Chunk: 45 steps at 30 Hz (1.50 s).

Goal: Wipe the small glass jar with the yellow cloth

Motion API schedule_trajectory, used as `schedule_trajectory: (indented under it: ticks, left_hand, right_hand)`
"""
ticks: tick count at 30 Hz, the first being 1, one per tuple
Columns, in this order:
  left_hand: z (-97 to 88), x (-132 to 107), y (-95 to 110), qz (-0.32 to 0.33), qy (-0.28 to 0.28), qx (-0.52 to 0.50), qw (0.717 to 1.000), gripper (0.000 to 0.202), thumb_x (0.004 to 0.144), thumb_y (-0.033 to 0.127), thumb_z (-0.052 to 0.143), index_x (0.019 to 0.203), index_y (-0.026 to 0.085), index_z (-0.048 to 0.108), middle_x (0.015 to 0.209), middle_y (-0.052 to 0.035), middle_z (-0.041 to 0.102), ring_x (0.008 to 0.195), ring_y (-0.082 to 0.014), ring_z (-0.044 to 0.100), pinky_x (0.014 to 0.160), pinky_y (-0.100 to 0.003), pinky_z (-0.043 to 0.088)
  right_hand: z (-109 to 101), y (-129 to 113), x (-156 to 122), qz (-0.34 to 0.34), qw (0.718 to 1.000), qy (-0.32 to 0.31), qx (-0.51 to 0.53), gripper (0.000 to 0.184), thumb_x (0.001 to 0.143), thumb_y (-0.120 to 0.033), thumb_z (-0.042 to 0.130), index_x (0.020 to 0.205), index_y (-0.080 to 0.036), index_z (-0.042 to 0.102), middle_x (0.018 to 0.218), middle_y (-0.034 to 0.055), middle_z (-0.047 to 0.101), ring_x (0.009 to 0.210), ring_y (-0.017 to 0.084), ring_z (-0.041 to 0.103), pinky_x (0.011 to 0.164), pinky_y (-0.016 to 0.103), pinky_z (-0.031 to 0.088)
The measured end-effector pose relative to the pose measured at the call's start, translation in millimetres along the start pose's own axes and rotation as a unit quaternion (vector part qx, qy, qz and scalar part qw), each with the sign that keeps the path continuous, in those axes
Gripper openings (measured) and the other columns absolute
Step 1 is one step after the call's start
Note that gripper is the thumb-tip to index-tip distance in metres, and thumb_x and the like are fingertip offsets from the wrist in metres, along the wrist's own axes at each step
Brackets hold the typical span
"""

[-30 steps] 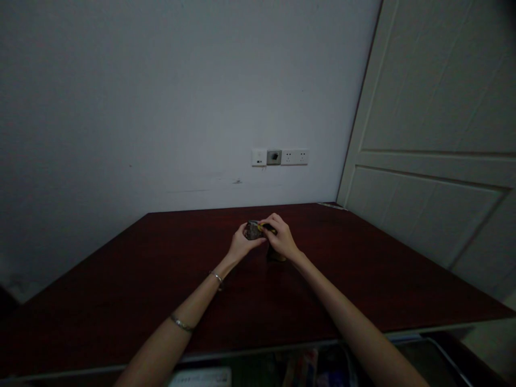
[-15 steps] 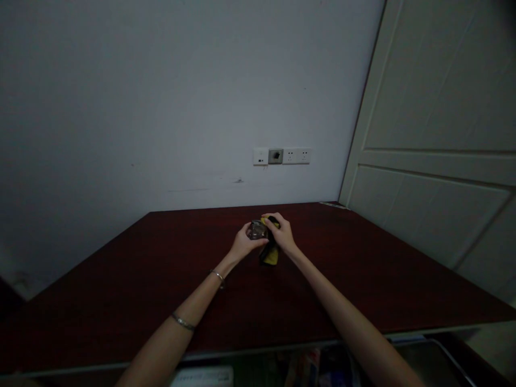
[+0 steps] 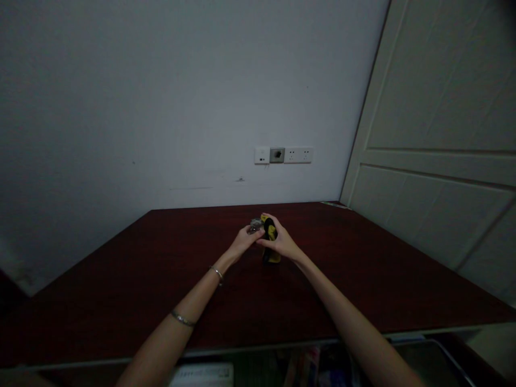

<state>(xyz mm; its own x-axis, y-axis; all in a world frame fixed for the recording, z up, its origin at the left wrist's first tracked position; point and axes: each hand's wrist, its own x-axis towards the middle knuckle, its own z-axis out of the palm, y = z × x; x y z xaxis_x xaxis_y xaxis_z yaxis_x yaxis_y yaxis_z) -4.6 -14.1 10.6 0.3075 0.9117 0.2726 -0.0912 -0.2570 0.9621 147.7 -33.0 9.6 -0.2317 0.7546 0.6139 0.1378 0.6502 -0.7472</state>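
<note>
Above the middle of the dark red table my left hand (image 3: 242, 242) is closed round a small clear, shiny object (image 3: 256, 224) that looks like glass; its exact kind I cannot make out. My right hand (image 3: 285, 243) is curved round a yellow and black cloth (image 3: 272, 233), whose lower end hangs beneath the palm. The cloth is up against the right side of the clear object. Thumb and fingertips of both hands nearly meet there, and part of the clear object is hidden behind them.
The dark red table (image 3: 121, 279) reaches back to a pale wall with a row of sockets (image 3: 298, 155). A light panelled door (image 3: 435, 215) borders the right. Below the front edge, a white box (image 3: 203, 374) and other items lie in an open space.
The right thumb has swung down to the near side of the clear object and the cloth has turned with the hand. The clear object has tilted slightly in the left hand.
</note>
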Motion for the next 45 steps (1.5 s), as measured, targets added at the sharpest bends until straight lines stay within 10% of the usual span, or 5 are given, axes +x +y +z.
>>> schedule_trajectory:
  ticks: [11, 21, 45]
  left_hand:
    - [-18.6, 6, -7, -0.036, -0.096, 0.026, 0.994, 0.064, 0.057, 0.054, 0.07, 0.104, 0.013, 0.058, 0.108, -0.0128, 0.061, 0.09, -0.0215, 0.061, 0.076, -0.03, 0.049]
    - [-17.4, 4, -15, 0.106, -0.046, 0.172, 0.978, 0.085, 0.049, 0.027, 0.08, 0.124, 0.018, 0.04, 0.116, -0.0119, 0.058, 0.104, -0.0234, 0.056, 0.092, -0.037, 0.043]
    - [-0.6, -2, -8, 0.116, -0.003, 0.187, 0.975, 0.056, 0.06, 0.036, 0.073, 0.105, 0.014, 0.05, 0.099, -0.0084, 0.063, 0.087, -0.0187, 0.061, 0.08, -0.031, 0.048]
  right_hand:
    - [5, 2, 6, 0.08, 0.99, 0.095, 0.06, 0.071, 0.054, -0.031, 0.076, 0.119, -0.019, 0.049, 0.111, 0.0083, 0.062, 0.099, 0.022, 0.059, 0.09, 0.037, 0.045]
    - [6, 2, 7, 0.145, 0.979, 0.097, 0.105, 0.052, 0.055, -0.034, 0.075, 0.101, -0.016, 0.061, 0.09, 0.0036, 0.068, 0.082, 0.019, 0.063, 0.077, 0.033, 0.05]
    - [1, -3, 5, -0.018, 0.995, 0.088, 0.038, 0.039, 0.082, -0.044, 0.05, 0.114, -0.022, 0.059, 0.124, 0.0056, 0.057, 0.12, 0.021, 0.047, 0.105, 0.039, 0.031]
